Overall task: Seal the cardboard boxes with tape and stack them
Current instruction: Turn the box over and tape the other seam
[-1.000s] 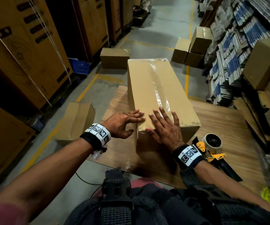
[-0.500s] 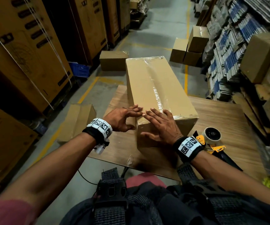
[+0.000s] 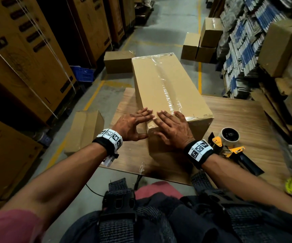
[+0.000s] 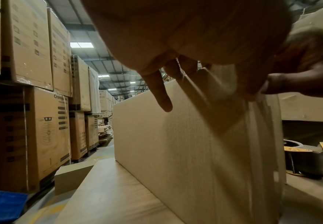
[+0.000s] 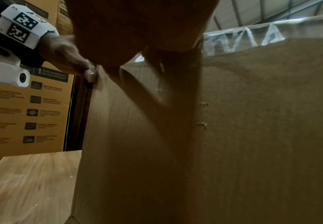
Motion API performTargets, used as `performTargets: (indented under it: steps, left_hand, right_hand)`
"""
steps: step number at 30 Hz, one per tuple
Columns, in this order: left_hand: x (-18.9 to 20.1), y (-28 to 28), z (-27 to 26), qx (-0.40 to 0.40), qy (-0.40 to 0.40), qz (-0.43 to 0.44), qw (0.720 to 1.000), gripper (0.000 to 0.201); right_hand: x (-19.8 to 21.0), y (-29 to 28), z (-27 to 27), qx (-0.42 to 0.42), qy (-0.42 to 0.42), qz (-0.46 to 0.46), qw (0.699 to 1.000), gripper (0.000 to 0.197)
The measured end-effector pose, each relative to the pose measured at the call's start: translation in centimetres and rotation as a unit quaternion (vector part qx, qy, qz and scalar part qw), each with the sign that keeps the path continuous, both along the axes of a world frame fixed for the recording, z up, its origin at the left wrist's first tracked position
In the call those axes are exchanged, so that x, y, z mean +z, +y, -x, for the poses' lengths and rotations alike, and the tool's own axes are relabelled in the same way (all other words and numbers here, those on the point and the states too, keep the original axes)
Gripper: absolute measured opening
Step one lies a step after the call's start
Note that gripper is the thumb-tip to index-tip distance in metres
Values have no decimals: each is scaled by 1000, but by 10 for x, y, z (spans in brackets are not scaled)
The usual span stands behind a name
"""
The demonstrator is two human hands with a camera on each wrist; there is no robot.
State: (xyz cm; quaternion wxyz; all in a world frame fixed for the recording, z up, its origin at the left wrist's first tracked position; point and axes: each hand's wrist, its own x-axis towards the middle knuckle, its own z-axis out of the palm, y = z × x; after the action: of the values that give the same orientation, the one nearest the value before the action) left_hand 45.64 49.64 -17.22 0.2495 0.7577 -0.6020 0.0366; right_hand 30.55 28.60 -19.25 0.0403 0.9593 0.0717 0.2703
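Warehouse aisle, stacked cartons either side; wooden tabletop carries the long cardboard box, its long axis running straight away from the person. Left hand and right hand lie spread flat on its near end, pressing tape; tape dispenser just right.

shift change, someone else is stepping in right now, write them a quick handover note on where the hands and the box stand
Left hand: open, fingers on the near left top edge of the long box, thumb against its side.
Right hand: open, flat over the near end of the top, pressing the tape down.
The box lies on the wooden table; clear tape runs along its top seam and over both ends.
Tape dispenser lies on the table to the right, untouched.
Done: top seam taped.
Left: finish smoothing the near end, then stack the box; other boxes sit on the floor beyond.
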Motion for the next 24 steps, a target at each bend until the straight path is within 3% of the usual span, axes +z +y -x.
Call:
performTargets:
  steps: [5, 12, 15, 20, 24]
  left_hand:
    - [-9, -2, 8, 28, 22, 52, 998, 75]
    - [-24, -10, 16, 58, 75, 99, 991, 72]
    - [-24, -11, 16, 76, 75, 109, 988, 70]
    - [-25, -13, 25, 104, -4, 95, 990, 62]
    - [-26, -10, 23, 71, -8, 108, 992, 68]
  right_hand:
    - [-2, -1, 0, -2, 6, -4, 1000, 55]
    - [0, -5, 5, 5, 37, 1, 999, 73]
    - [1, -3, 5, 8, 22, -11, 1000, 67]
    - [-1, -2, 2, 21, -26, -30, 999, 52]
    - [0, -1, 2, 28, -29, -35, 999, 49]
